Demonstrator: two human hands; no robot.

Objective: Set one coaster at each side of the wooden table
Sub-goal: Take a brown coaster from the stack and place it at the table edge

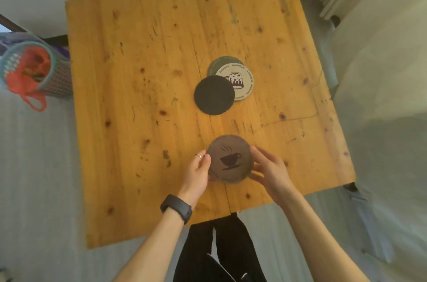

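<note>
The wooden table (143, 87) fills the view, bare except for a small overlapping pile near its middle: a black coaster (213, 95) lies partly over a white printed coaster (242, 78), with a green coaster (221, 62) beneath that (only its rim shows). Near the person's edge, the left hand (196, 174) and right hand (269, 172) pinch the cup coaster (228, 159) between them by its rim, fingers closed on opposite sides. I judge the risk is releasing it off-centre or tilted, leaving it askew on that side.
</note>
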